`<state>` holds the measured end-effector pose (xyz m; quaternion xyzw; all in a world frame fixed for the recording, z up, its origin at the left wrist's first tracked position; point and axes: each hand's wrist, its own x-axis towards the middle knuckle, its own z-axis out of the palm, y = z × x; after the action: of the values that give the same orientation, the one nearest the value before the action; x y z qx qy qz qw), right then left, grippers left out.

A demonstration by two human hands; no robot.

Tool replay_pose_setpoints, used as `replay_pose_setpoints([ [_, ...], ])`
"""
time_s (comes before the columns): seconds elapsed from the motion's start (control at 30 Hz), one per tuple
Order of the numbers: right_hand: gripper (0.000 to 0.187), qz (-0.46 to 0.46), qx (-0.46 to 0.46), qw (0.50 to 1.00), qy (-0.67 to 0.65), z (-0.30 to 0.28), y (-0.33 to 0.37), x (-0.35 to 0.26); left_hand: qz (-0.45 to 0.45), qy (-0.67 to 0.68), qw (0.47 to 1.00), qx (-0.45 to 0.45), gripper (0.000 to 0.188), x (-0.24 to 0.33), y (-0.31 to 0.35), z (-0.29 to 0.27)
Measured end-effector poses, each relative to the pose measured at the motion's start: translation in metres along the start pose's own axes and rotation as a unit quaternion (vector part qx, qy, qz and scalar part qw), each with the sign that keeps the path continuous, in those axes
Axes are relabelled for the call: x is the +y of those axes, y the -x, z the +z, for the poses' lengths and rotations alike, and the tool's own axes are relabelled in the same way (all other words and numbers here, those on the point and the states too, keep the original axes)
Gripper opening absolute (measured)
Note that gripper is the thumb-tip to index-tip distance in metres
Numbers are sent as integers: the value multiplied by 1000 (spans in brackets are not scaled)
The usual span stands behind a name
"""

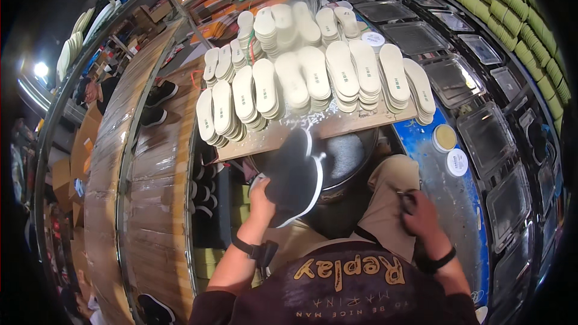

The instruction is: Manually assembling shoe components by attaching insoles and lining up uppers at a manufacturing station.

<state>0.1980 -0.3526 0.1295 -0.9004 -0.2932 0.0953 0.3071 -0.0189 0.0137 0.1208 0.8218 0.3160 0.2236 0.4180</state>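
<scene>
My left hand [261,200] is closed on a pair of black shoes [290,183] with white sole edges, held up over my lap and smeared by motion. Their toes point toward the board of insoles. Over my right thigh, my right hand [419,215] is curled round a small dark tool [409,202] with a thin tip; its kind is unclear. In front of both hands, stacks of cream insoles [315,72] with green print stand in rows on a wooden board [355,121].
A dark round basin [342,165] sits beneath the board. On the blue-edged bench to the right are a yellowish round tin [444,138] and a white lid [457,162]. Racks of clear-topped trays [506,195] line the right; a wooden conveyor [158,192] with black shoes runs along the left.
</scene>
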Motion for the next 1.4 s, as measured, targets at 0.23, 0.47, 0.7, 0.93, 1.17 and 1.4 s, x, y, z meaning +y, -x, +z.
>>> replay_pose_setpoints([
  [0.23,57,-168,-207,964,11,26,-38,-110,136,-233,961,56,21,-24,32,-27],
  [0.47,59,-147,-272,948,78,37,-45,-102,119,-226,965,59,19,-34,52,-35],
  [0.7,59,-167,-213,962,24,38,-55,-111,130,-182,973,-60,14,-6,58,-38],
  [0.93,59,-112,-250,957,92,56,-55,-94,102,-51,993,12,19,-9,45,-34],
  [1.17,57,-227,-203,952,28,68,-28,-96,-230,562,792,60,26,-25,25,2],
  [1.4,59,-192,-272,938,93,65,-40,-97,-258,580,773,-2,21,2,11,16],
])
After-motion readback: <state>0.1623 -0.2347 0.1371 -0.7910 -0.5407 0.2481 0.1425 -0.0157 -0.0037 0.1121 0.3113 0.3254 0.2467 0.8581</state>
